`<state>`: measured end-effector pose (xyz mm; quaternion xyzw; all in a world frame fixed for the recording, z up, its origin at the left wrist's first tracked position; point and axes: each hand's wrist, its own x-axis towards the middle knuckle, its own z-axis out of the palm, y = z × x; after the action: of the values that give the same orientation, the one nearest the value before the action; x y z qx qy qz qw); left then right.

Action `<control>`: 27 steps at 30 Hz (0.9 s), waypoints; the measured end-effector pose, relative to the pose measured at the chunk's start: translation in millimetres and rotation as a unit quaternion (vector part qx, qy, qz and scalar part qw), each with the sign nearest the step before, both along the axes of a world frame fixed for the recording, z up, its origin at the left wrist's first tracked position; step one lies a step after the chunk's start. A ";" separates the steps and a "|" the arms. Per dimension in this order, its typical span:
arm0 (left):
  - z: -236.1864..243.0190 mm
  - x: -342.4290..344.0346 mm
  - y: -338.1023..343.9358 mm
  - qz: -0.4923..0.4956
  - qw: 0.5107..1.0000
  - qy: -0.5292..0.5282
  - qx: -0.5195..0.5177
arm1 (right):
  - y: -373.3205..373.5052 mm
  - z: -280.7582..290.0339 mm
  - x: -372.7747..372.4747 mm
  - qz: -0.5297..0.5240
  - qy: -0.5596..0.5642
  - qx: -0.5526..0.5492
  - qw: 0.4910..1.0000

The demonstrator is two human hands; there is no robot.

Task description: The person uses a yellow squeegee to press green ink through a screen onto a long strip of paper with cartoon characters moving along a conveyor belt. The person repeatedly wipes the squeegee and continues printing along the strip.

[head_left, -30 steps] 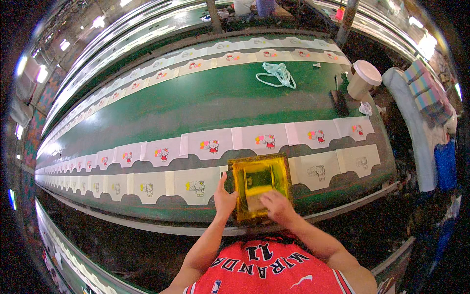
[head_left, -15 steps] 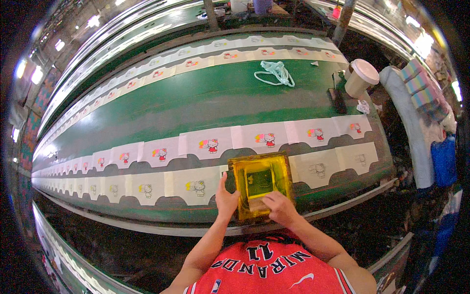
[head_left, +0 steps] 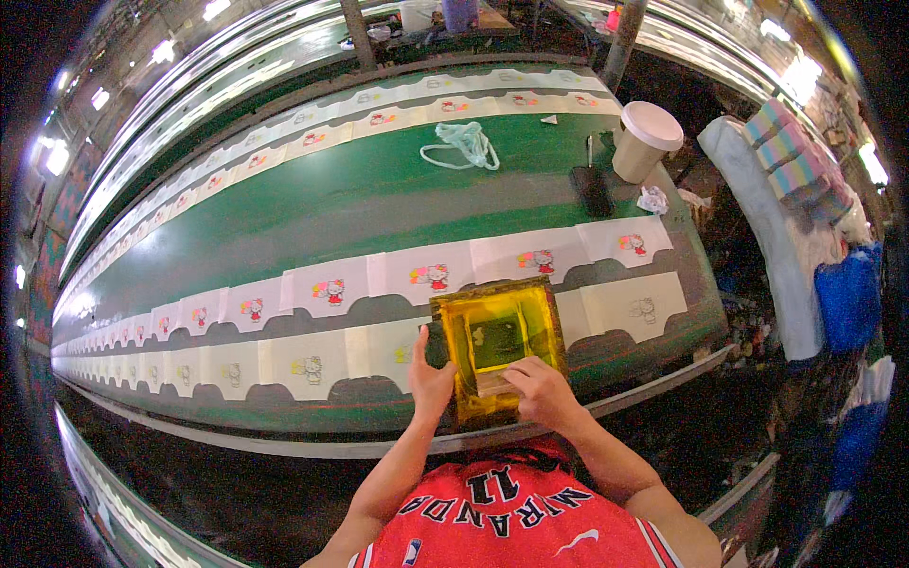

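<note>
A square printing screen (head_left: pixel 455 310), a yellow mesh in a dark-edged frame, lies over the near row of pale cloth pieces. My left hand (head_left: pixel 432 383) grips its left edge, one finger pointing up along the frame. Inside the screen, my right hand (head_left: pixel 544 393) pinches a small light-coloured squeegee (head_left: pixel 493 382), low on the mesh below a darker greenish square. Left of the screen, a cloth piece (head_left: pixel 308 352) bears a cartoon-cat outline with yellow patches. To the right, another piece (head_left: pixel 630 301) carries only a grey outline. The piece beneath the screen is mostly hidden.
The long green table (head_left: pixel 312 227) bears more printed cloth rows. Towards its far right stand a lidded beige tub (head_left: pixel 644 147), a dark phone-like object (head_left: pixel 592 192), crumpled paper (head_left: pixel 652 200) and a pale green plastic bag (head_left: pixel 464 145). Beyond the right end is a blue bag (head_left: pixel 847 298).
The screen has shifted one cloth piece to the right, both hands with it, uncovering a yellow-patched print on its left. My view has also moved right. The squeegee stays in my right hand.
</note>
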<state>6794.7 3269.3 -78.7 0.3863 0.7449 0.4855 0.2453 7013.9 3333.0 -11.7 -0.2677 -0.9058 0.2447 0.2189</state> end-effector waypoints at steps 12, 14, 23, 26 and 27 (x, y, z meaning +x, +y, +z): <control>-22.8 77.1 38.1 0.012 0.994 0.107 -0.009 | 38.7 -43.3 89.1 0.016 0.005 -0.016 1.000; 3.8 85.9 41.2 0.026 0.997 0.016 -0.075 | 40.1 -44.5 92.1 0.021 -0.002 -0.025 0.999; -7.0 81.4 41.6 0.017 0.992 0.107 -0.063 | 24.6 -36.1 98.6 0.039 -0.017 -0.040 0.998; 4.2 85.1 43.1 0.027 0.996 0.044 -0.076 | 22.0 -44.1 94.1 0.037 0.004 -0.002 0.999; 4.5 86.0 44.6 0.025 0.996 0.042 -0.078 | 28.9 -57.0 88.3 0.032 0.014 0.020 0.999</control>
<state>6880.7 3313.9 -74.2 0.3670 0.7995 0.4158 0.2309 7102.2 3361.9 -68.7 -0.2309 -0.9154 0.2367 0.2294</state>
